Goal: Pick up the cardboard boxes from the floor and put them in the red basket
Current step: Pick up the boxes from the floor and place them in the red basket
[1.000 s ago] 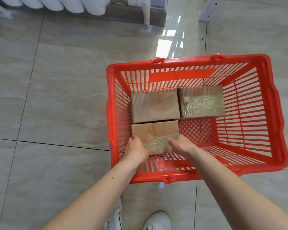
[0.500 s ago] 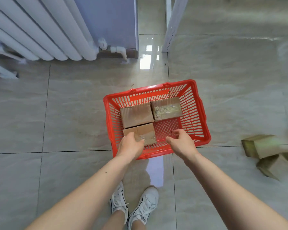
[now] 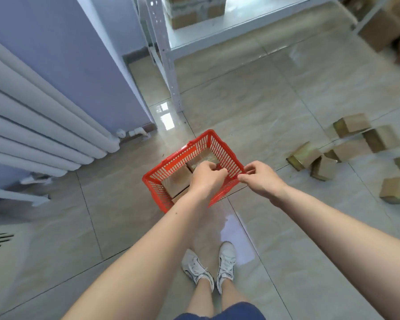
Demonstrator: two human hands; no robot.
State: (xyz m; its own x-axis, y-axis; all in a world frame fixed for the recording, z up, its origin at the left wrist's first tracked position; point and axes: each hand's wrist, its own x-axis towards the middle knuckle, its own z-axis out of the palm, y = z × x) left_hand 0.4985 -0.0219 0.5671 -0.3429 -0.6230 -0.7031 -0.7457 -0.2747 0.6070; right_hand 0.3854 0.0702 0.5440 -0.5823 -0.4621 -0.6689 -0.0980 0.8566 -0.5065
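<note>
The red basket (image 3: 171, 160) stands on the tiled floor in front of my feet. It holds cardboard boxes: one (image 3: 177, 182) at its left side and a taped one (image 3: 204, 158) at its far end, both partly hidden by my hand. My left hand (image 3: 206, 179) hovers over the basket, fingers loosely curled, holding nothing. My right hand (image 3: 261, 179) hangs above the basket's right corner, also empty and loosely curled. Several loose cardboard boxes lie on the floor to the right, among them box (image 3: 305, 155), box (image 3: 352, 122) and box (image 3: 394, 190).
A white radiator (image 3: 44, 125) runs along the left wall. A white metal shelf (image 3: 169, 72) stands behind the basket with boxes (image 3: 194, 10) on it. More cartons (image 3: 383, 26) sit at the top right. My white shoes (image 3: 208, 264) are below the basket.
I have stood up and the view has pulled back and swung right. Both hands have let go of the box in the basket and risen. More floor boxes have come into view.
</note>
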